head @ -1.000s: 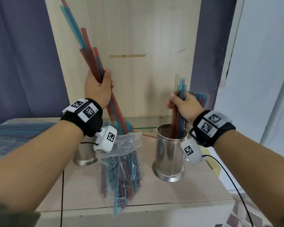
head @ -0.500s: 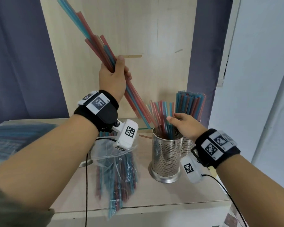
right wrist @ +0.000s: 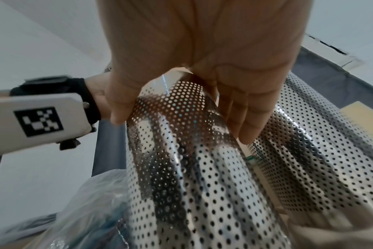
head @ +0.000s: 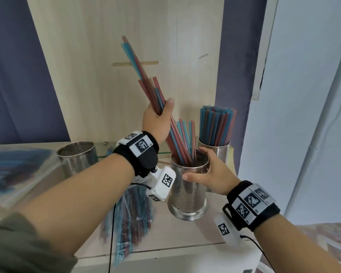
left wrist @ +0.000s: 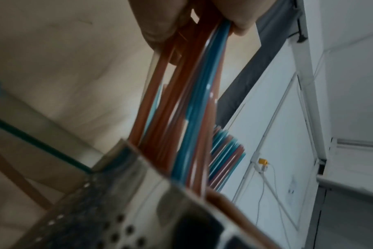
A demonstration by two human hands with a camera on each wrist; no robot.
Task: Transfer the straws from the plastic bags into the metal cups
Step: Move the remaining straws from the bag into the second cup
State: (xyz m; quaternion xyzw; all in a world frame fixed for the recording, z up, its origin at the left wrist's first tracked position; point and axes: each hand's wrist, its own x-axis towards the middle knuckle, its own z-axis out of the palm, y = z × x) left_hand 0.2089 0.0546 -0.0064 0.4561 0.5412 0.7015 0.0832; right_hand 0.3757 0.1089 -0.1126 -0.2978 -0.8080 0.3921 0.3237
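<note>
My left hand point(head: 159, 117) grips a bundle of red and blue straws point(head: 146, 79) tilted up to the left, their lower ends inside the middle perforated metal cup point(head: 187, 192). In the left wrist view the straws point(left wrist: 187, 101) run from my fingers point(left wrist: 160, 21) down into the cup's rim point(left wrist: 138, 161). My right hand point(head: 211, 174) wraps the upper wall of that cup, thumb in front; the right wrist view shows the thumb point(right wrist: 121, 94) and fingers point(right wrist: 245, 107) on the cup point(right wrist: 192, 168). A clear plastic bag point(head: 130, 211) with straws lies below my left wrist.
A full cup of straws point(head: 216, 133) stands behind the middle cup at the right. An empty perforated cup point(head: 77, 158) stands at the left. More bagged straws point(head: 12, 170) lie far left. A wooden board rises behind the table; the table's front edge point(head: 165, 251) is close.
My left hand has swung the straw bundle to the right and lowered its ends into the middle cup. My right hand let go of the straws in that cup and now holds its wall.
</note>
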